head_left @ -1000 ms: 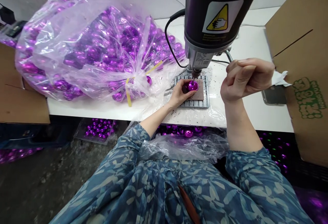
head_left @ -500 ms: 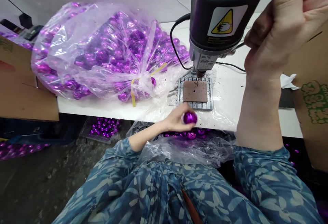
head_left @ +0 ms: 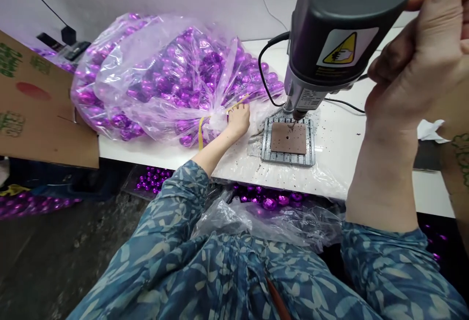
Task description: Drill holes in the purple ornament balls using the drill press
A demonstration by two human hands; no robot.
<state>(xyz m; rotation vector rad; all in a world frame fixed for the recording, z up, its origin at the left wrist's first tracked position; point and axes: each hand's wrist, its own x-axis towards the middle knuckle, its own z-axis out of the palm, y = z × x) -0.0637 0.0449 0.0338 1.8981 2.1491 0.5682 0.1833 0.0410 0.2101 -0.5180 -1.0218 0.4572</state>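
My left hand [head_left: 240, 118] is at the tied neck of a big clear bag [head_left: 157, 100] packed with shiny purple balls. Its fingers are curled down beside the yellow strap [head_left: 201, 133]; whatever lies under them is hidden. My right hand [head_left: 417, 56] is raised at the right side of a dark drill press [head_left: 348, 22], fingers closed around a part of it that I cannot see. Below the drill bit [head_left: 295, 123], a brown square board [head_left: 288, 138] with a small hole lies on the slotted metal base [head_left: 267, 156].
Dark shavings lie around the base on the white table [head_left: 333, 159]. Purple balls [head_left: 271, 202] rest in an open plastic bag at my lap. Cardboard boxes [head_left: 44, 110] flank the table. A black cable [head_left: 261, 66] loops beside the drill, and white tissue [head_left: 432, 130] lies at the right.
My left hand, which held a purple ball in front of the drill base, has moved left and away to the tied bag. The view has shifted slightly; my right hand stays by the drill.
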